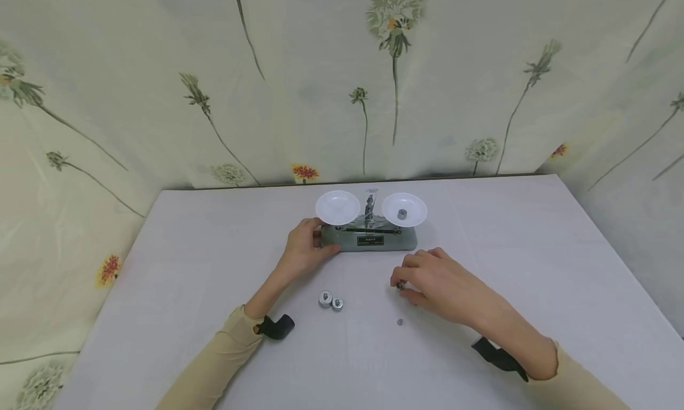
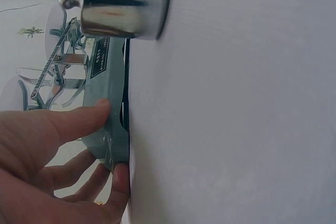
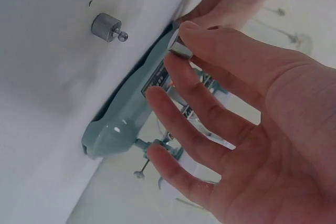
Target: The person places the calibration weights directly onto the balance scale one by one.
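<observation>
Balance (image 1: 342, 239): stands upright near the back edge of the worktop (image 1: 230, 238), its nameplate (image 1: 370, 241) facing the person.
Left hand (image 1: 307, 250): grips the left end of the balance's base, thumb on the front face, fingers round the end.
Right hand (image 1: 440, 282): pinches a held weight (image 1: 401, 286) between thumb and index finger, above the worktop in front of the balance's right end.
Left pan (image 1: 338, 207): white, bare.
Right pan (image 1: 414, 205): carries one knobbed weight (image 1: 402, 214).
Loose weights: a larger weight (image 1: 325, 299) and a smaller weight (image 1: 337, 304) stand side by side, between the forearms; a tiny weight (image 1: 399, 322) is nearer the person than the right hand.
In the way: the left hand covers part of the base; in the left wrist view the larger metal weight in the foreground hides more.
Wrists: black straps (image 1: 278, 327), tan sleeves (image 1: 214, 362).
Behind: flower-printed cloth (image 1: 315, 119).
</observation>
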`<action>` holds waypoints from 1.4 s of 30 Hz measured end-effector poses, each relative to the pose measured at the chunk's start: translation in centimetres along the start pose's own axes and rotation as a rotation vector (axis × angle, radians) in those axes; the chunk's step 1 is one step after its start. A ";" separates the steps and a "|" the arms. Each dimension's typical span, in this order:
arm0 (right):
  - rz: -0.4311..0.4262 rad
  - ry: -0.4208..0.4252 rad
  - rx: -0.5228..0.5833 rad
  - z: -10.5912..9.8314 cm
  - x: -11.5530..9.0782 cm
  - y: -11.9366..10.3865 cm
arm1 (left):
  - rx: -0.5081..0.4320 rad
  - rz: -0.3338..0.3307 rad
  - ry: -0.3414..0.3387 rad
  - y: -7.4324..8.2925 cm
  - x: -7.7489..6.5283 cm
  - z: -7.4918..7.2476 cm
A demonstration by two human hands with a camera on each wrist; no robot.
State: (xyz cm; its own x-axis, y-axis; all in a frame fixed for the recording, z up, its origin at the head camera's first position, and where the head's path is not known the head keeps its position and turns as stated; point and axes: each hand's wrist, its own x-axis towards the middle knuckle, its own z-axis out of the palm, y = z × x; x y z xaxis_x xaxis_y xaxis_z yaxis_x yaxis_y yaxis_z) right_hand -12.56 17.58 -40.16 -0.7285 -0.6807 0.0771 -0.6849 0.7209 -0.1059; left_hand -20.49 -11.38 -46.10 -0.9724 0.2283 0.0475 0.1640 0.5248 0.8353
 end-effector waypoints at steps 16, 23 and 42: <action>0.074 0.052 0.013 -1.6 0.1 0.5 | -0.011 -0.006 -0.004 -0.1 -0.2 0.1; 0.087 0.132 0.005 -2.6 0.1 1.1 | -0.016 -0.006 -0.007 -0.4 -0.1 0.2; 0.109 0.252 0.024 -4.5 0.9 2.8 | -0.020 0.008 0.000 -0.2 0.0 0.0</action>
State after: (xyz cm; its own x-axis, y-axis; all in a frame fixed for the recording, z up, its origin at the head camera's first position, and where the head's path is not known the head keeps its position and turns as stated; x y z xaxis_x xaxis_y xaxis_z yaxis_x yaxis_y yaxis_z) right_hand -15.19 19.53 -35.88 -0.7812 -0.5433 0.3075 -0.6037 0.7829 -0.1503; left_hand -20.56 -11.51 -46.28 -0.9711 0.2327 0.0539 0.1683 0.5065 0.8457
